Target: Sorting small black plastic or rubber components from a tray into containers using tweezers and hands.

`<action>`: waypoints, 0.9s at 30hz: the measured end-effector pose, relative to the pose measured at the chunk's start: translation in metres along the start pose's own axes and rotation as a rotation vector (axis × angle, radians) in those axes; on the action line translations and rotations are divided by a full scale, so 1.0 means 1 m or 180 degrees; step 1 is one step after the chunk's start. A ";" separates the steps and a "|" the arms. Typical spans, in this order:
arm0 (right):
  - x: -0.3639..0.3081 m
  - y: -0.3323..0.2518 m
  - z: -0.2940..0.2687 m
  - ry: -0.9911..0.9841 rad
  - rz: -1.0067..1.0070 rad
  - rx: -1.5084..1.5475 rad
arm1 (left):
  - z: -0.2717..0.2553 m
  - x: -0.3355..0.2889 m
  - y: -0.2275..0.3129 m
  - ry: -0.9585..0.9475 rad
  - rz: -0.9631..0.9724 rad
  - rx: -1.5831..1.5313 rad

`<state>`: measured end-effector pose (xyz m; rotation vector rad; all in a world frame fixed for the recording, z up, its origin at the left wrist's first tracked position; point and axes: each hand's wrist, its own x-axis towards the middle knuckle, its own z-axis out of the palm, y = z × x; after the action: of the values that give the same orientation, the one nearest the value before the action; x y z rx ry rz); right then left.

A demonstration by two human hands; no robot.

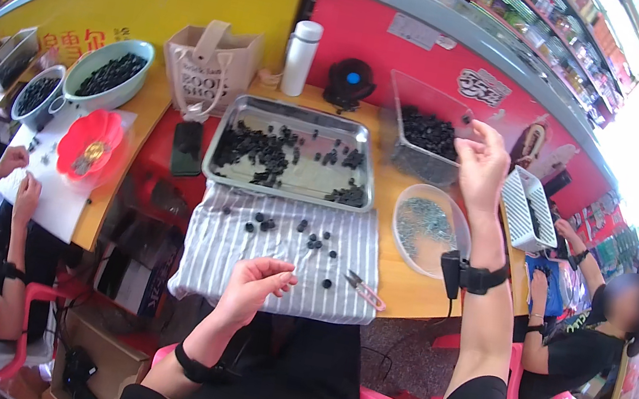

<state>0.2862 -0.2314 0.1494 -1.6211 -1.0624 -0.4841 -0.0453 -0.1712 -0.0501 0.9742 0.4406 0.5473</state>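
Observation:
My right hand is raised over a clear plastic bin holding small black round parts. Its thumb and forefinger are curved with a gap between them. One small black part shows just beside the fingertips, seemingly loose from them. My left hand hovers above the near edge of a grey striped cloth, fingertips pressed together; whatever they hold, if anything, is too small to make out. Several black parts lie scattered on the cloth, beside pink-handled thread snips.
Behind the cloth, a metal tray carries more black parts. A round clear tub of tiny bits stands right, a white bottle, tote bag and black fan at the back. People work on both sides, near a red flower-shaped dish.

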 end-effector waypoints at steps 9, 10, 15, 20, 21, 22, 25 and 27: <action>-0.199 -0.026 0.059 -0.2351 -0.0370 0.0069 | -0.021 -0.001 0.001 0.0284 -0.0068 0.0016; -0.206 -0.025 0.067 -0.2361 -0.0366 0.0078 | -0.021 -0.002 0.000 0.0298 -0.0073 0.0016; -0.214 -0.022 0.092 -0.2186 -0.0910 -0.0409 | -0.022 -0.005 -0.005 0.0169 -0.0060 0.0022; -0.215 -0.014 0.097 -0.2235 -0.1202 -0.0752 | -0.019 -0.005 -0.003 0.0211 -0.0062 0.0082; -0.217 -0.014 0.097 -0.2133 -0.1293 -0.0713 | -0.020 -0.004 -0.003 0.0209 -0.0050 0.0132; -0.218 -0.014 0.098 -0.2131 -0.1290 -0.0700 | -0.022 -0.002 -0.004 0.0218 -0.0051 0.0141; -0.221 -0.015 0.097 -0.2077 -0.1307 -0.0634 | -0.025 0.010 0.000 0.0547 0.0103 0.0657; -0.220 -0.016 0.095 -0.2074 -0.1213 -0.0708 | -0.026 0.024 0.010 0.1139 0.1335 0.3122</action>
<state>0.1394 -0.2291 -0.0412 -1.8291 -1.8806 -0.3288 -0.0439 -0.1348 -0.0569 1.9463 0.8706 0.9193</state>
